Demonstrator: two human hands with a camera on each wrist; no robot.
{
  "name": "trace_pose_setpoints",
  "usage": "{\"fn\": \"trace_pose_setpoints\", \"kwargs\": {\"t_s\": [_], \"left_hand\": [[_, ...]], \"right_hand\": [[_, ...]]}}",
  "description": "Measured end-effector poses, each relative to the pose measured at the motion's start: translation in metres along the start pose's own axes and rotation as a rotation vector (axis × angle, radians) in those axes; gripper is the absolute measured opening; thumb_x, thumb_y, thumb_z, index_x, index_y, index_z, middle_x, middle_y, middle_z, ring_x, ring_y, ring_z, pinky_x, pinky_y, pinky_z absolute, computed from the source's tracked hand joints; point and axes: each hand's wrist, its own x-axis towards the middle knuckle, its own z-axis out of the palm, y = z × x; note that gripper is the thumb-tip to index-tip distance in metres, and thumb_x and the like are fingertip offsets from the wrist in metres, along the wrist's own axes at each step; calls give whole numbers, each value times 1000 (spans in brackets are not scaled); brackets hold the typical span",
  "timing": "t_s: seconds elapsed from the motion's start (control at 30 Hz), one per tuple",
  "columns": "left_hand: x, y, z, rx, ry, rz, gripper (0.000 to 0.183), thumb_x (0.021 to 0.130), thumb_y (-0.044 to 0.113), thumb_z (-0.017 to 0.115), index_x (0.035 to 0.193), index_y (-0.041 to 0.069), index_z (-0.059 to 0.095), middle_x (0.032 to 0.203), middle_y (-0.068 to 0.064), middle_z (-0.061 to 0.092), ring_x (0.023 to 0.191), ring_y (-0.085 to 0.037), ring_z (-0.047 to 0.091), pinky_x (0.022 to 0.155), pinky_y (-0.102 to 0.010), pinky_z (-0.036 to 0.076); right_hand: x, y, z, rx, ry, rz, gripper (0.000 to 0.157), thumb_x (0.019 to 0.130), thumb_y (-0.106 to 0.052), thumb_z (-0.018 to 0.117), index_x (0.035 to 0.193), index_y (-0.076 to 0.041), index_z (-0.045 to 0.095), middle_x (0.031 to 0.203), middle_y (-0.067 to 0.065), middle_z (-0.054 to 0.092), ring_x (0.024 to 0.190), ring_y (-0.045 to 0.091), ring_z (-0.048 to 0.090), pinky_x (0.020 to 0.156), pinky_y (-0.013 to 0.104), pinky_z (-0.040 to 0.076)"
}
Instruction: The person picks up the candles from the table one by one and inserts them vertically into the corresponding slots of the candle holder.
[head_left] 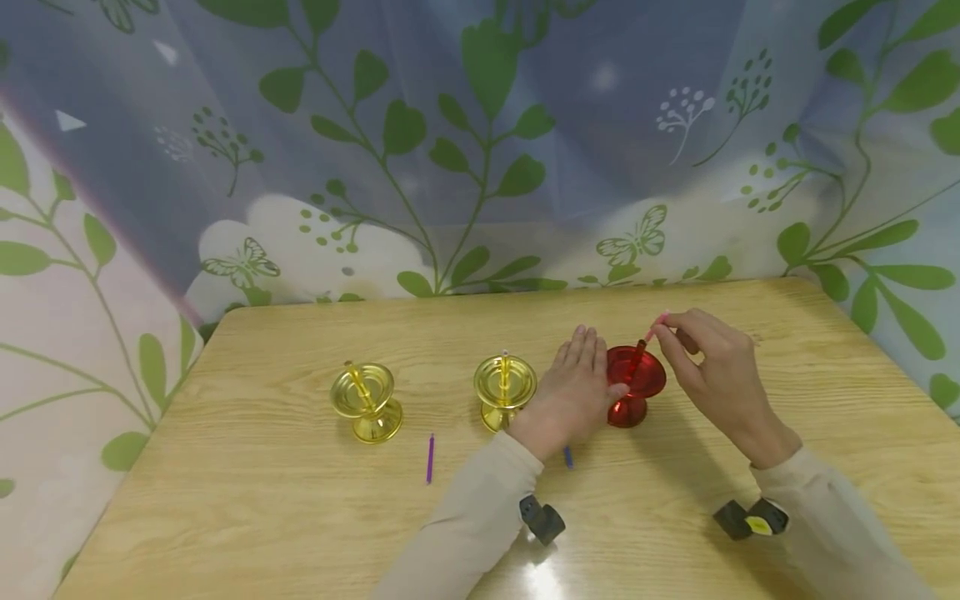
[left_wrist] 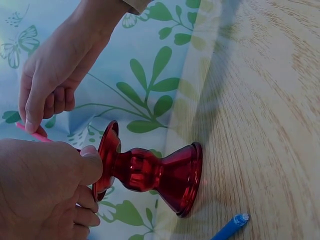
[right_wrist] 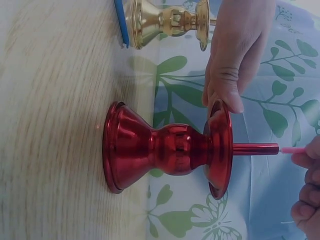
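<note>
A shiny red candlestick, with a wide dish and a thin red tube up its middle, stands upright on the table. My right hand pinches a slim pink candle between thumb and fingertips, its lower tip right at the tube's top. On the candlestick's left side, my left hand has its fingers straight beside the dish and its thumb resting at the rim. Behind that hand's wrist lies a blue candle, partly hidden in the head view.
Two gold candlesticks, one in the middle and one at the left, stand on the wooden table. A purple candle lies between them, nearer me. A leafy printed curtain hangs behind the table.
</note>
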Motion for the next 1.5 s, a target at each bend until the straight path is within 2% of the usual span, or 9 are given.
{"fn": "trace_pose_setpoints", "kwargs": {"t_s": [0.17,0.33,0.4,0.63,0.97,1.1,1.2,1.33,1.5], "left_hand": [[0,0,0,-2,7,-2,67,104,48,21,155,5,16,161,-11,10,148,-23,0,119,-31,11],[-1,0,0,-10,3,-3,67,103,48,22,155,5,15,161,-11,9,148,-23,0,118,-31,11],[-1,0,0,-10,1,-4,67,103,48,22,155,5,15,161,-11,9,148,-23,0,119,-31,11],[0,1,0,-14,1,-5,67,103,48,22,155,5,15,161,-11,9,148,-23,0,118,-31,12],[0,0,0,-17,5,-3,67,103,48,22,155,5,15,161,-12,9,148,-24,0,118,-31,12],[0,0,1,-18,5,-3,68,103,48,22,154,4,15,161,-12,9,148,-24,-1,118,-31,12],[0,0,2,-20,-1,-6,68,103,48,21,155,5,13,161,-11,8,148,-24,-2,119,-31,11],[0,1,1,-25,-10,-9,67,103,48,20,155,6,12,162,-11,6,148,-23,-4,119,-31,10],[0,1,0,-29,-12,-12,68,103,48,21,155,6,12,162,-10,6,148,-23,-3,119,-31,10]], "right_hand": [[0,0,3,2,0,-3,2,83,4,69,83,3,68,69,3,61,58,11,46,54,18,37],[-1,0,3,-5,-30,0,21,71,15,74,86,1,69,71,3,61,60,10,47,55,18,39],[-1,1,3,-4,-41,0,22,71,15,74,87,1,69,72,3,62,60,10,47,56,18,39],[-2,2,2,-10,-75,-10,18,74,12,73,87,0,69,73,3,63,62,9,46,56,17,39],[-2,2,0,-14,-133,-26,3,87,1,68,89,2,68,76,6,64,62,9,50,58,15,42],[-3,2,1,-13,-135,-33,10,92,-7,65,89,2,68,75,5,64,61,8,50,57,16,42],[-3,3,2,-10,-128,-32,3,86,1,70,88,1,68,76,5,65,60,8,50,57,15,42],[-3,4,3,-7,-121,-25,19,74,12,74,88,0,69,76,4,65,59,7,50,56,14,42],[-5,6,3,1,-122,-22,17,75,10,74,88,0,69,75,3,64,60,7,48,56,15,40]]}}
